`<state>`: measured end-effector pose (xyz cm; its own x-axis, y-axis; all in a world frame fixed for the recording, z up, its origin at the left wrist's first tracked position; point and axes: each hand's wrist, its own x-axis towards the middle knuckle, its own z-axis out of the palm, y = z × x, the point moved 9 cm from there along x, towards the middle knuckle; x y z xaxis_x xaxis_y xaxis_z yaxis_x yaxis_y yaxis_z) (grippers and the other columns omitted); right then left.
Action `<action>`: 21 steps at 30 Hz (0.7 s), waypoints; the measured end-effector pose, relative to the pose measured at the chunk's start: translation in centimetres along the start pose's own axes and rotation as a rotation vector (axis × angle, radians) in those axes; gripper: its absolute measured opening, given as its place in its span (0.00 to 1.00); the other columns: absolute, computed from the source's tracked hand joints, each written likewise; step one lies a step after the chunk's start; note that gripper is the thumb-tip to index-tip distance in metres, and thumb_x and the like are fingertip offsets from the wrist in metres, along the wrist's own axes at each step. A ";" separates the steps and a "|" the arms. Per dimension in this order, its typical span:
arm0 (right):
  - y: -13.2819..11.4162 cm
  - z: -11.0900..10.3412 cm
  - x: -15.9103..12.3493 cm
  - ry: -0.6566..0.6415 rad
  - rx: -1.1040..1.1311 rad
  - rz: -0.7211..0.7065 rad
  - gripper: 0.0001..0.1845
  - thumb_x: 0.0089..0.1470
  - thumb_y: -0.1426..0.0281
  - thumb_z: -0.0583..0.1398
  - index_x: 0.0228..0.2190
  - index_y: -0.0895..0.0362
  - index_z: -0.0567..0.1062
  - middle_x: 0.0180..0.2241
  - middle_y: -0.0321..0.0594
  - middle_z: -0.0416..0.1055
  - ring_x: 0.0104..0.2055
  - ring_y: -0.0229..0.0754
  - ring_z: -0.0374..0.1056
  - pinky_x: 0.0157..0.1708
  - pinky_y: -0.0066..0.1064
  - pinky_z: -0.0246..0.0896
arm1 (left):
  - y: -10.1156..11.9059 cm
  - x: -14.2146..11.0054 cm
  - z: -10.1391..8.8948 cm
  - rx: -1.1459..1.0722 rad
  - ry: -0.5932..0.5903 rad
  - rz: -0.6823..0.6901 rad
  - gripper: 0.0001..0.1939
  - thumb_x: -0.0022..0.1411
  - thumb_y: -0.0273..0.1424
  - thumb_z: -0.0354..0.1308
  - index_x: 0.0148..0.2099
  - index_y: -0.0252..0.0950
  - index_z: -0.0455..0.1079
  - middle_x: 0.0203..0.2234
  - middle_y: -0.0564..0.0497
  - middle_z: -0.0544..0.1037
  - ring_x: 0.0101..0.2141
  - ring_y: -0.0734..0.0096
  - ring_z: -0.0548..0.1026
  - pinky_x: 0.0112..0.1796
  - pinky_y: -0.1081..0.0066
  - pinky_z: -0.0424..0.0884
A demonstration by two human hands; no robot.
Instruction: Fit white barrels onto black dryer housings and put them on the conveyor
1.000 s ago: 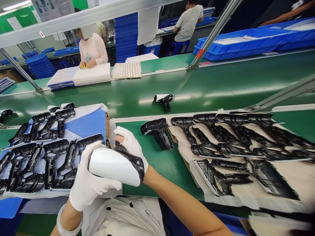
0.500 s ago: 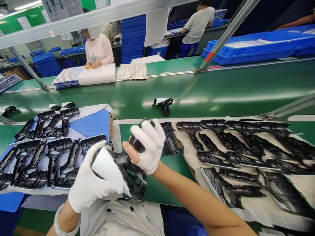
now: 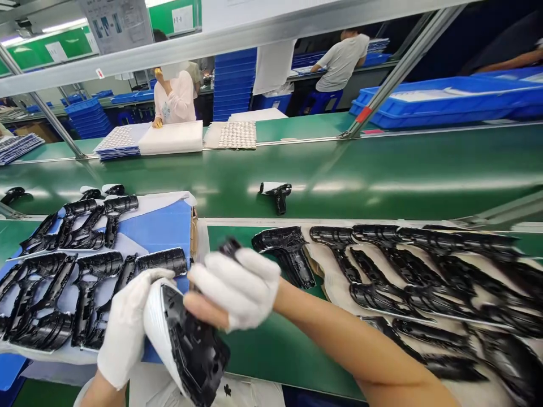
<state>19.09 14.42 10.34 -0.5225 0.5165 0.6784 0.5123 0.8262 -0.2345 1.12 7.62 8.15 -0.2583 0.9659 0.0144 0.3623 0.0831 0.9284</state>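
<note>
Both my hands wear white gloves and hold one black plastic housing shell with a white outer face, tilted so its ribbed inside faces me. My left hand grips its white side from the left. My right hand is closed round its handle end from above. Several black housing halves lie on a blue and white sheet to my left. More black halves lie on paper to my right.
One assembled black and white part lies on the green conveyor belt. Across the belt a person in pink stands by white foam sheets. Blue crates stand at the back right.
I have turned the shell over in both hands, from its white face towards me to its black inside. My right hand moved over its handle end. The view has tilted up a little.
</note>
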 end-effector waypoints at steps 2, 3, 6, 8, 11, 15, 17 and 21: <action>1.5 1.1 2.4 -0.063 0.009 -0.051 0.08 0.56 0.56 0.61 0.37 0.42 0.76 0.34 0.32 0.76 0.37 0.43 0.72 0.42 0.40 0.71 | -1.0 0.3 -0.9 0.036 0.018 -0.017 0.24 0.66 0.49 0.49 0.39 0.38 0.80 0.33 0.45 0.82 0.35 0.59 0.78 0.38 0.66 0.76; 3.6 1.8 3.7 -0.076 -0.006 0.001 0.11 0.56 0.57 0.60 0.39 0.46 0.76 0.34 0.36 0.76 0.38 0.45 0.72 0.43 0.42 0.70 | -1.3 0.5 -1.4 0.040 0.021 -0.007 0.24 0.66 0.49 0.50 0.42 0.38 0.80 0.29 0.47 0.80 0.31 0.61 0.77 0.35 0.67 0.75; 14.1 3.9 6.3 -0.046 -0.104 0.513 0.23 0.55 0.57 0.61 0.47 0.60 0.73 0.42 0.51 0.75 0.46 0.53 0.71 0.47 0.43 0.68 | -2.1 0.9 -3.5 0.004 0.060 -0.003 0.22 0.65 0.48 0.53 0.48 0.39 0.77 0.22 0.52 0.75 0.24 0.67 0.71 0.32 0.69 0.72; 21.0 6.1 5.9 -0.098 -0.126 0.888 0.27 0.60 0.58 0.59 0.55 0.61 0.67 0.48 0.52 0.74 0.52 0.52 0.70 0.50 0.40 0.66 | -3.2 1.1 -5.7 0.041 0.141 -0.075 0.23 0.63 0.50 0.56 0.48 0.39 0.77 0.27 0.50 0.79 0.27 0.67 0.73 0.31 0.70 0.73; 27.2 10.2 4.8 -0.238 -0.125 1.138 0.24 0.64 0.60 0.56 0.54 0.65 0.68 0.46 0.55 0.74 0.48 0.51 0.72 0.47 0.43 0.68 | -4.5 1.6 -9.9 0.222 0.289 -0.172 0.25 0.58 0.53 0.58 0.47 0.40 0.78 0.38 0.47 0.83 0.35 0.60 0.78 0.37 0.66 0.76; 31.1 14.1 2.1 -0.400 -0.191 1.265 0.18 0.64 0.60 0.58 0.48 0.59 0.73 0.49 0.45 0.72 0.49 0.45 0.71 0.51 0.45 0.68 | -4.0 3.3 -16.0 0.581 0.453 -0.104 0.21 0.56 0.48 0.55 0.43 0.42 0.79 0.44 0.48 0.82 0.47 0.53 0.78 0.52 0.59 0.71; 31.9 14.6 1.1 -0.430 -0.248 1.287 0.17 0.64 0.60 0.58 0.48 0.58 0.74 0.51 0.45 0.71 0.51 0.45 0.70 0.51 0.45 0.68 | -4.0 4.9 -17.8 0.776 0.458 -0.070 0.22 0.58 0.46 0.52 0.43 0.40 0.79 0.43 0.46 0.82 0.47 0.52 0.77 0.52 0.58 0.70; 31.4 13.9 2.4 -0.407 -0.330 1.221 0.20 0.62 0.65 0.60 0.46 0.69 0.76 0.48 0.66 0.71 0.52 0.55 0.69 0.48 0.45 0.64 | -5.1 9.4 -18.0 1.031 0.272 -0.015 0.22 0.60 0.38 0.46 0.44 0.38 0.80 0.37 0.42 0.80 0.41 0.53 0.76 0.45 0.60 0.71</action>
<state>24.48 44.78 -5.03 0.2526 0.9607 -0.1146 0.9054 -0.2765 -0.3220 -19.26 11.86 10.20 -0.4140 0.8866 0.2065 0.9076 0.3846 0.1681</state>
